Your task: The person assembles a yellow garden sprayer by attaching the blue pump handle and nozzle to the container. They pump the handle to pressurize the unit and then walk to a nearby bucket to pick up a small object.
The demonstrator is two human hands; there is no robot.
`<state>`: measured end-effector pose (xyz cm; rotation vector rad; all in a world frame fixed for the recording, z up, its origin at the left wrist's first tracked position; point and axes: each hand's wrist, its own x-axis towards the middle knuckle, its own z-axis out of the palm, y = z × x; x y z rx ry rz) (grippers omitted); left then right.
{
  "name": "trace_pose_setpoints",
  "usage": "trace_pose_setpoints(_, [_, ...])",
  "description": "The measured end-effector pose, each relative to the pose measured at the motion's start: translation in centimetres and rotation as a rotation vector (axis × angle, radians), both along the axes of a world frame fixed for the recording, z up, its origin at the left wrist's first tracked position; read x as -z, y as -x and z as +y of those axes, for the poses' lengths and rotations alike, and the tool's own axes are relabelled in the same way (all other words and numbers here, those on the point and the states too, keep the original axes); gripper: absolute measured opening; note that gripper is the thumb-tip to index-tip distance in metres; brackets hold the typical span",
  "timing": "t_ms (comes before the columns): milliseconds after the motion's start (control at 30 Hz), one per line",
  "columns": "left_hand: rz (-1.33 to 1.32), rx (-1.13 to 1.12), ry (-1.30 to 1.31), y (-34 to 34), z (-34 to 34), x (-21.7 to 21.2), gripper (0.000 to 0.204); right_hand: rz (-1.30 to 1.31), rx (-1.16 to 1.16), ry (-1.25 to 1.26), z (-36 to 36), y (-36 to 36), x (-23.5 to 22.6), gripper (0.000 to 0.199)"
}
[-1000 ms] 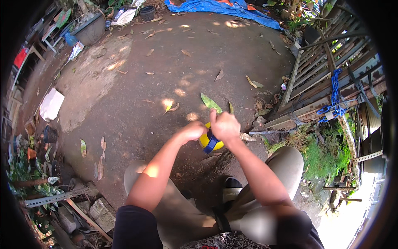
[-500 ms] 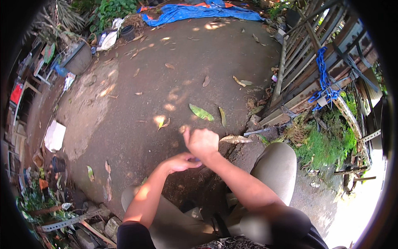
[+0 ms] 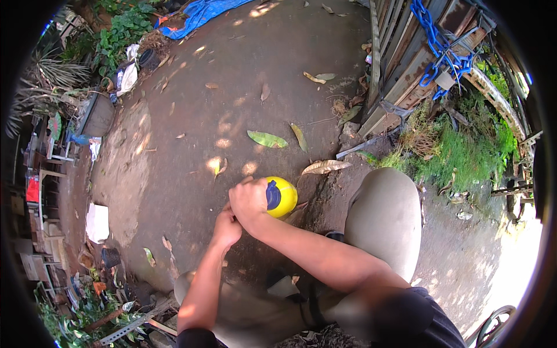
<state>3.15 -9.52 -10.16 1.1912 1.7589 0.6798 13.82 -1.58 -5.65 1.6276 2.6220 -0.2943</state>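
A rounded bright yellow object (image 3: 285,198) with a dark blue, cap-like part shows just right of my right hand (image 3: 248,200). My right hand is closed, with the blue part against it; its fingertips are hidden from above. I cannot tell the object's exact kind. My left hand (image 3: 227,230) is closed too, just below and left of the right one and touching it. What its fingers hold, if anything, is hidden. Both hands are in front of my bent knees, over brown ground (image 3: 191,191).
Dry leaves lie around, among them a green leaf (image 3: 267,139) and a brown leaf (image 3: 326,167). At right stand a rusty gate (image 3: 406,75) with a blue chain (image 3: 429,29) and padlock, and green plants (image 3: 464,151). Pots and a white block (image 3: 97,223) line the left; a blue tarp (image 3: 200,14) lies far off.
Both hands have moved left, and my right hand has turned. The yellow object has come into sight beside it; earlier only a small bluish bit showed between the hands. The view has shifted.
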Motion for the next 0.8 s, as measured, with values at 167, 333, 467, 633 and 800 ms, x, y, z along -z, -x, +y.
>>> trace_pose_setpoints(167, [0.015, -0.045, 0.029, -0.4, 0.3, 0.6, 0.028, 0.075, -0.004, 0.186, 1.1, -1.0, -1.2, 0.014])
trace_pose_setpoints(333, [-0.186, -0.178, -0.016, -2.5, 0.4, -1.4, 0.039, 0.618, 0.008, 0.157, 2.0, -4.0, -10.7, 0.036])
trace_pose_setpoints(467, [-0.052, -0.016, -0.103, -1.7, 0.4, -0.7, 0.042, 0.618, 0.037, 0.124, 1.1, -5.0, -11.4, 0.060])
trace_pose_setpoints(633, [0.125, 0.077, -0.046, -1.2, 0.0, 0.0, 0.026, 0.503, 0.120, 0.191, 1.9, -3.7, -2.9, 0.066])
trace_pose_setpoints(800, [-0.197, -0.039, 0.139, 0.1, -0.1, -1.6, 0.020, 0.674, 0.084, 0.048, 1.7, -4.0, -11.8, 0.066])
